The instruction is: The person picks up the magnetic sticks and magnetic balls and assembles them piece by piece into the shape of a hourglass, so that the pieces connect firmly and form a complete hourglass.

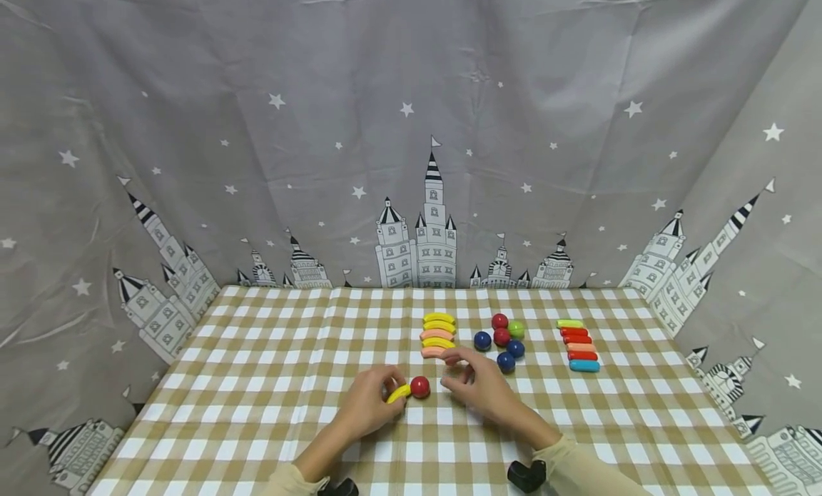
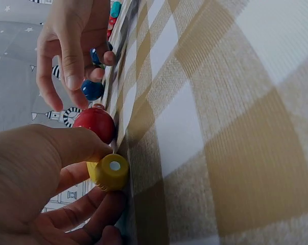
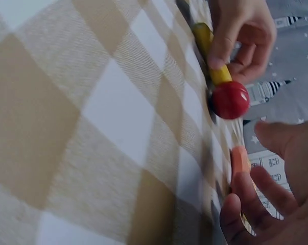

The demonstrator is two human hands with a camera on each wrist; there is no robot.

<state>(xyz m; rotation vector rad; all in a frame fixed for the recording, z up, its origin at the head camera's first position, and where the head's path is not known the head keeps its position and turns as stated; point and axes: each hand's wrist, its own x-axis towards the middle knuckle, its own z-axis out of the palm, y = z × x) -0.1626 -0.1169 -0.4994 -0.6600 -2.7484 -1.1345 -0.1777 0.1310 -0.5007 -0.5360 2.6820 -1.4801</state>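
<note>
My left hand (image 1: 371, 402) pinches a yellow curved toy rod (image 1: 398, 394) between thumb and fingers, low over the checked cloth. A red ball (image 1: 420, 387) sits right at the rod's far end; in the right wrist view the red ball (image 3: 230, 100) meets the tip of the yellow rod (image 3: 220, 74). The left wrist view shows the rod's near end (image 2: 112, 172) with a pale round spot. To the right of the ball, my right hand (image 1: 478, 387) holds nothing, its fingers loosely bent and spread. Its fingertips overlap the lowest piece of a column of curved rods.
Yellow and pink curved rods (image 1: 439, 326) lie stacked in a column beyond the hands. Right of them is a cluster of red, blue and green balls (image 1: 501, 337). Farther right, straight coloured rods (image 1: 581, 347) form another column. A grey castle-print curtain (image 1: 321, 125) hangs behind the table.
</note>
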